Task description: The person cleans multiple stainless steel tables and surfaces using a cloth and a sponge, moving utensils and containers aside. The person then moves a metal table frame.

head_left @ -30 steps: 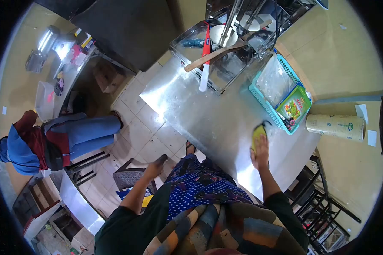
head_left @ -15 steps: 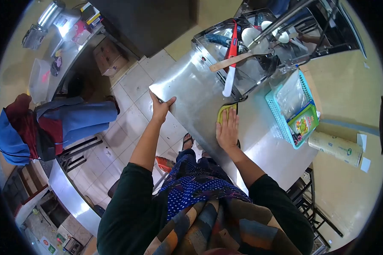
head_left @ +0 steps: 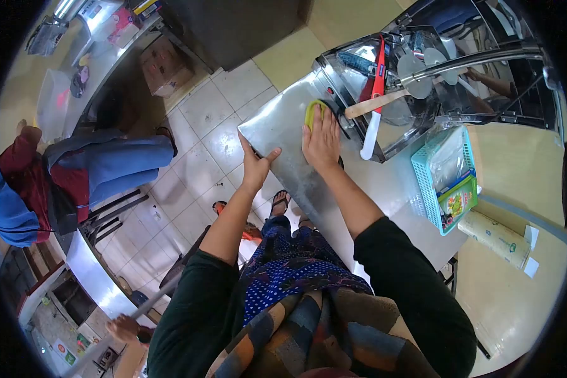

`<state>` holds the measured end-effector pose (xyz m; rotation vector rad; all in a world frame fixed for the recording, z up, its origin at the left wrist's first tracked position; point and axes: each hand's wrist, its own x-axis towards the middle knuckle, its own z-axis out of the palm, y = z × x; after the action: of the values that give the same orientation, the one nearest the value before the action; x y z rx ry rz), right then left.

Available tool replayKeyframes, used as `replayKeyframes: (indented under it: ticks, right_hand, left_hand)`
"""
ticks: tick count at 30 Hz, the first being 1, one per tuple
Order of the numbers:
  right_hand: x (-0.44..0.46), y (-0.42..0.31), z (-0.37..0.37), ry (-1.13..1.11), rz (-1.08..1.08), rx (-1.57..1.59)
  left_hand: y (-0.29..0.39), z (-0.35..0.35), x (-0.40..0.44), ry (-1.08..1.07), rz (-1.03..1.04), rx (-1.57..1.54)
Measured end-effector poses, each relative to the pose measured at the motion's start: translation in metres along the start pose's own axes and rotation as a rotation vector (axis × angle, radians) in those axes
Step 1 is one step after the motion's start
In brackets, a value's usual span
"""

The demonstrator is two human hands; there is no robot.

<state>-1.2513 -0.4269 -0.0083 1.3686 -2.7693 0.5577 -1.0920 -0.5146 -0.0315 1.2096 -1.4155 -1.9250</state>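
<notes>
My right hand (head_left: 322, 142) lies flat, fingers stretched, on a yellow-green cloth (head_left: 311, 113) with a dark edge, pressed on the steel table (head_left: 286, 123) beside the appliance. My left hand (head_left: 256, 165) grips the table's left edge near the corner, thumb on top and fingers partly hidden. To the right of my right hand, a red and white lighter (head_left: 375, 94) and a wooden utensil (head_left: 378, 103) rest across the steel appliance (head_left: 394, 135).
A turquoise basket (head_left: 427, 189) with packets stands at the table's right, beside a plastic film roll (head_left: 494, 238). On the left a person (head_left: 101, 176) stands at a counter. A co-worker's hand (head_left: 125, 329) holds a pole at the lower left.
My right hand and the cloth have moved across the table, leftward and away from me, to beside the appliance. My left hand has come to the table edge. A co-worker's hand has appeared.
</notes>
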Motion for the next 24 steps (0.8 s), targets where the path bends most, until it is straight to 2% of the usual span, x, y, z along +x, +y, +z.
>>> replayKeyframes:
  ticks: [3,5,7,9,11,13,14,15,17,21,23,24]
  right_hand:
    - [0.033,-0.005,0.017,0.048,-0.08,-0.002]
    - [0.056,-0.01,0.021,0.0,-0.082,0.077]
    - [0.075,-0.015,0.026,0.027,-0.31,0.091]
    - [0.079,-0.024,0.031,-0.034,-0.36,0.081]
    - [0.077,-0.034,0.028,-0.148,-0.614,0.105]
    - [0.056,-0.047,0.023,-0.163,-0.646,0.073]
    - [0.044,-0.051,0.02,-0.213,-0.677,0.094]
    - [0.032,-0.054,0.016,-0.263,-0.706,0.114]
    - [0.007,-0.053,0.016,-0.258,-0.727,0.043]
    - [-0.057,-0.047,-0.002,-0.321,-0.714,0.117]
    - [-0.092,-0.038,-0.014,-0.363,-0.708,0.043]
    - [-0.112,-0.031,-0.022,-0.363,-0.695,0.039]
  left_hand:
    - [0.006,-0.002,-0.001,-0.046,0.018,0.003]
    - [-0.001,-0.004,0.0,-0.068,-0.006,-0.011]
    - [0.0,-0.009,-0.001,-0.086,-0.032,-0.026]
    - [0.021,-0.011,-0.001,-0.157,-0.302,-0.457]
    - [0.011,-0.017,0.005,-0.196,-0.262,-0.499]
    - [0.002,-0.026,0.014,-0.276,-0.177,-0.846]
    - [0.016,-0.024,0.012,-0.16,-0.262,-0.895]
    - [-0.006,-0.035,0.027,-0.23,-0.2,-0.905]
    - [0.002,-0.038,0.025,-0.301,-0.201,-0.979]
    - [0.008,-0.039,0.028,-0.244,-0.308,-0.99]
    - [0.011,-0.031,0.032,-0.026,-0.201,-0.613]
    - [0.007,-0.03,0.039,-0.007,-0.235,-0.658]
